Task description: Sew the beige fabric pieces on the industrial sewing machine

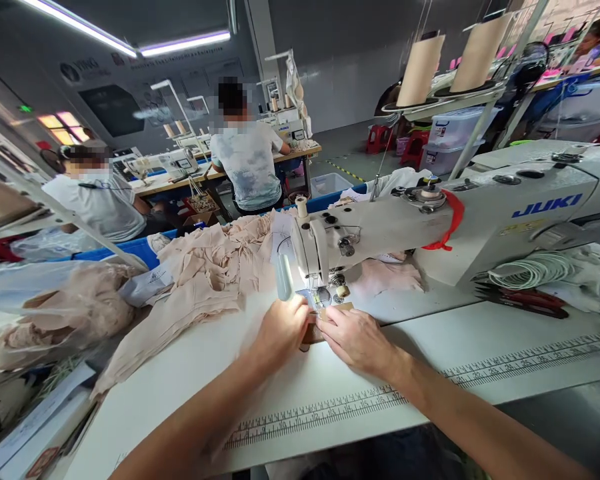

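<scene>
Both hands meet at the needle of a white JUKI sewing machine (480, 213). My left hand (280, 333) has its fingers curled on a small tan piece (311, 333) lying under the presser foot (317, 301). My right hand (355, 340) presses its fingertips on the same piece from the right. Most of the piece is hidden by the fingers. A heap of beige fabric (205, 280) lies on the white table (260, 387) just left of the machine head.
A printed ruler strip (430, 387) runs along the table's front edge. Red-handled scissors (525, 300) and coiled white cord (530, 270) lie right of the machine. A clear bag of beige fabric (55, 313) sits at left. Two people sit at machines behind.
</scene>
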A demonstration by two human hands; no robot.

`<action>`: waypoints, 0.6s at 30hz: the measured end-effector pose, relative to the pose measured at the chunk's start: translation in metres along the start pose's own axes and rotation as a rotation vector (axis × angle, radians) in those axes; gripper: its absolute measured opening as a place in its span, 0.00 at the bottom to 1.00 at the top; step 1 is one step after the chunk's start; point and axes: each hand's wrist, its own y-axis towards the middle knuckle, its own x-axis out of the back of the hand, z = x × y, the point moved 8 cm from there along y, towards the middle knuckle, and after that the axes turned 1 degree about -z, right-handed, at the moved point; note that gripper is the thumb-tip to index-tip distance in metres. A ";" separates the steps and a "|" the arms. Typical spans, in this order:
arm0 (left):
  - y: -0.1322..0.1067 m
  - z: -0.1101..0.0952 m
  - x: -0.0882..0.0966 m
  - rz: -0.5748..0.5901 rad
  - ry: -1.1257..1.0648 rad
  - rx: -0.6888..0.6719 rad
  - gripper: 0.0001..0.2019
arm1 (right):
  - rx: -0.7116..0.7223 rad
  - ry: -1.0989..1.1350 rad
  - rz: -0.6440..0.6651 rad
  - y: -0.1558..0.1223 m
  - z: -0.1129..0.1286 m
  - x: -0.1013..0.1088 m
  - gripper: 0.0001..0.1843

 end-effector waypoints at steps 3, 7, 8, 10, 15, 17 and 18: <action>-0.016 -0.028 0.000 -0.031 0.028 -0.181 0.15 | -0.023 0.022 -0.012 0.001 -0.002 0.002 0.09; -0.029 -0.038 -0.004 -0.040 0.055 -0.199 0.17 | -0.019 0.027 -0.064 0.000 -0.001 0.006 0.12; -0.031 -0.038 -0.005 -0.040 0.067 -0.204 0.17 | -0.016 0.025 -0.070 0.000 0.000 0.007 0.12; -0.031 -0.039 -0.007 -0.039 0.090 -0.216 0.17 | -0.012 0.024 -0.076 0.000 0.000 0.008 0.13; -0.024 -0.029 -0.016 -0.031 0.122 -0.175 0.18 | -0.055 0.030 -0.124 0.001 -0.013 0.010 0.14; -0.020 -0.023 -0.022 -0.033 0.106 -0.144 0.18 | -0.117 0.036 -0.146 0.001 -0.026 0.010 0.15; -0.018 -0.020 -0.025 -0.038 0.092 -0.131 0.18 | -0.145 0.040 -0.154 0.001 -0.032 0.010 0.16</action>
